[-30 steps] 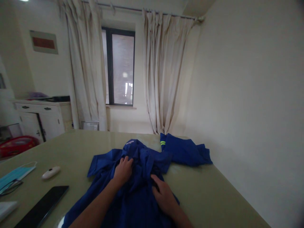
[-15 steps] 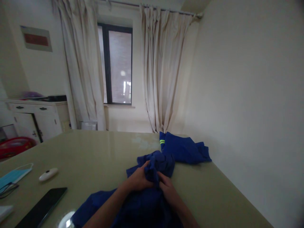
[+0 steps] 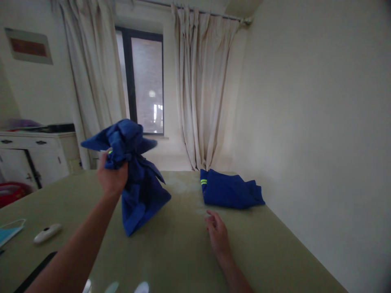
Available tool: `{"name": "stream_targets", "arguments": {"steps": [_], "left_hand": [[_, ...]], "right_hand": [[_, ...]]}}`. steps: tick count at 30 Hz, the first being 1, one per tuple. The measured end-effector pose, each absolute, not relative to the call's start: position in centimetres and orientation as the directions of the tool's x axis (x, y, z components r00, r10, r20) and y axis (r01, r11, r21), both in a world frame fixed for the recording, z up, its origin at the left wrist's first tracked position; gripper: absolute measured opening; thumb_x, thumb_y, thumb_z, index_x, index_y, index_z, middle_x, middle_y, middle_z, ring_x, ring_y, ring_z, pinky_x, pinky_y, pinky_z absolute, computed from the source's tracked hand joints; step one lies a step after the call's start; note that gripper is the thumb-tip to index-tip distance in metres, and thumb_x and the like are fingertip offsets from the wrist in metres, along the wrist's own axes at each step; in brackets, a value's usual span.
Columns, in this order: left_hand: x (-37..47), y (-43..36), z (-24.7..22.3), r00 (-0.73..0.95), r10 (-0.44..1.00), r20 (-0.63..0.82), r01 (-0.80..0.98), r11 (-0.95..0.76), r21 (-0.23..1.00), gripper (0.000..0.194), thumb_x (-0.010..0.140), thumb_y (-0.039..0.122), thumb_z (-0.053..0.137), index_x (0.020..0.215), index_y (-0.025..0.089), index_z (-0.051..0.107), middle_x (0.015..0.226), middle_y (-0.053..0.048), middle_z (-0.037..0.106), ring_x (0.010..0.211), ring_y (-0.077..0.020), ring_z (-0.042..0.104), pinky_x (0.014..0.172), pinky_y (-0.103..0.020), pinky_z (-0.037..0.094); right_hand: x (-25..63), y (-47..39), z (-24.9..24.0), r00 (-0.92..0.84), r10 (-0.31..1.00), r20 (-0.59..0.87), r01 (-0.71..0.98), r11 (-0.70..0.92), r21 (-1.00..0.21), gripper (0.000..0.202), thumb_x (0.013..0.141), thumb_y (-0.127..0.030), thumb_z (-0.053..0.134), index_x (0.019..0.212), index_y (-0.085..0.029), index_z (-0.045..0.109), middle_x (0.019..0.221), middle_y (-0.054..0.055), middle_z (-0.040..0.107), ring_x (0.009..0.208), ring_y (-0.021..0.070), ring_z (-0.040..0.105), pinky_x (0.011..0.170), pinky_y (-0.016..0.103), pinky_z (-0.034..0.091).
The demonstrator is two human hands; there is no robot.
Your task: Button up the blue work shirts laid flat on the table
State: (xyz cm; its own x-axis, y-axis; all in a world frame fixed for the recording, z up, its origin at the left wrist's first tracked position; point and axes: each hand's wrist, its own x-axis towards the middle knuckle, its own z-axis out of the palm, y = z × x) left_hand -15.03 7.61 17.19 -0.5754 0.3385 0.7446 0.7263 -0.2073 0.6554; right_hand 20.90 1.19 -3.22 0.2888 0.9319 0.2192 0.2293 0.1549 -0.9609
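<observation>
At the wearer's eleven o'clock, the left hand (image 3: 113, 174) grips a bunched blue shirt (image 3: 142, 199) over the table (image 3: 177, 252); the right hand (image 3: 217, 232), seemingly loosely open, is near a folded blue garment (image 3: 233, 190) at one o'clock.

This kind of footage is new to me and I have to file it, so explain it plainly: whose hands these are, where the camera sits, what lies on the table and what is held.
There is no machine here: these are a person's bare hands. Every picture comes from one camera worn on the head, looking forward and down.

The left hand grips a crumpled blue cloth garment, raised and hanging down. The right hand appears to hold nothing.

On the glossy olive-green table, at the far right, lies a second blue cloth garment with yellow-green stripes. On the left are a white oval object with a dark spot, a light-blue face mask and a flat black slab, partly hidden by the left forearm.
</observation>
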Motion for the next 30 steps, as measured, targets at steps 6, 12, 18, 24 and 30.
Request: {"name": "stream_targets", "arguments": {"steps": [6,12,18,24,30], "left_hand": [[-19.9,6.5,10.0,-0.688,0.645,0.333,0.679,0.41,0.609,0.071,0.084,0.044,0.066,0.147,0.019,0.045,0.147,-0.02,0.049,0.136,-0.0515,0.039,0.103,-0.073,0.035],[-16.0,3.5,0.7,-0.525,0.659,0.539,0.848,0.352,0.396,0.071,0.093,0.04,0.048,0.158,0.018,0.027,0.163,-0.022,0.022,0.147,-0.0462,0.021,0.107,-0.068,0.033],[-17.3,4.4,-1.4,-0.269,0.942,0.201,0.961,0.247,0.127,0.053,0.093,0.039,0.049,0.143,0.026,0.055,0.158,-0.016,0.039,0.149,-0.0402,0.022,0.104,-0.065,0.04],[-14.9,4.1,-2.6,-0.383,0.826,0.414,0.915,0.401,0.047,0.056,0.095,0.036,0.044,0.148,0.019,0.051,0.167,-0.017,0.022,0.154,-0.0443,0.009,0.114,-0.076,0.015],[-7.5,2.4,-5.2,-0.057,0.979,0.197,0.998,0.051,0.035,0.059,0.098,0.042,0.035,0.154,0.025,0.042,0.165,-0.011,0.035,0.152,-0.0369,0.026,0.121,-0.06,0.016]], "right_hand": [[20.3,1.1,-3.5,0.256,0.939,0.228,0.319,0.141,-0.937,0.045,0.083,-0.044,0.05,0.115,-0.018,0.069,0.087,0.006,0.069,0.069,0.0187,0.064,0.061,0.028,0.049],[20.7,1.3,-3.6,0.233,0.94,0.25,0.367,0.153,-0.918,0.041,0.083,-0.038,0.05,0.113,-0.017,0.069,0.089,0.007,0.07,0.072,0.02,0.066,0.066,0.029,0.052],[20.8,1.1,-3.6,0.204,0.944,0.261,0.424,0.155,-0.892,0.036,0.084,-0.038,0.05,0.106,-0.018,0.071,0.091,0.009,0.074,0.078,0.0219,0.069,0.073,0.031,0.053],[20.8,1.5,-3.5,0.24,0.929,0.28,0.423,0.159,-0.892,0.034,0.083,-0.038,0.05,0.101,-0.018,0.071,0.09,0.009,0.075,0.08,0.0231,0.07,0.075,0.032,0.053],[21.1,2.4,-5.6,0.337,0.881,0.332,0.402,0.184,-0.897,0.043,0.086,-0.044,0.048,0.113,-0.018,0.068,0.104,0.012,0.072,0.09,0.0242,0.068,0.08,0.034,0.054]]}}
